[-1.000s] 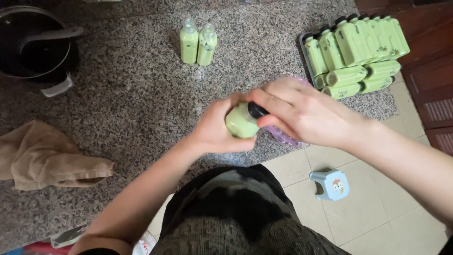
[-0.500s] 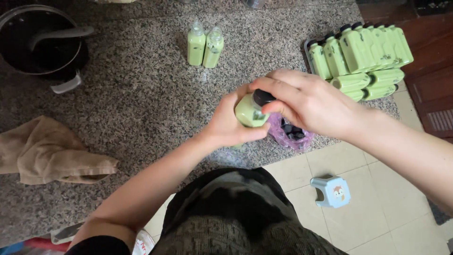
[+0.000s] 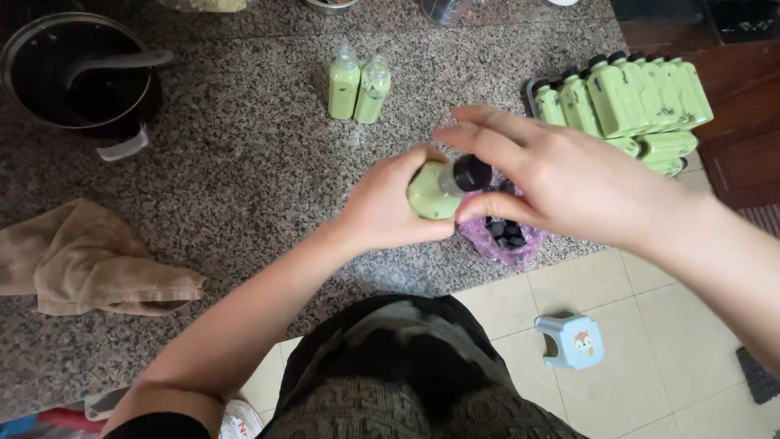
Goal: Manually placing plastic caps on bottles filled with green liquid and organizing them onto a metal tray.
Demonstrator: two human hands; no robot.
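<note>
My left hand grips a small bottle of pale green liquid, tilted over the granite counter's front edge. My right hand has its fingers around the black cap on the bottle's neck. Just under my right hand lies a purple plastic bag with several black caps in it. Two uncapped bottles of the same green liquid stand upright further back on the counter.
A tray at the right holds several capped green bottles, stacked lying down. A black pot with a ladle sits at the back left, a tan cloth at the left. A small blue stool stands on the tiled floor.
The view has shifted slightly. My right hand has turned on the bottle's black cap, and the purple bag of caps has come into sight beneath it. My left hand keeps its grip.
</note>
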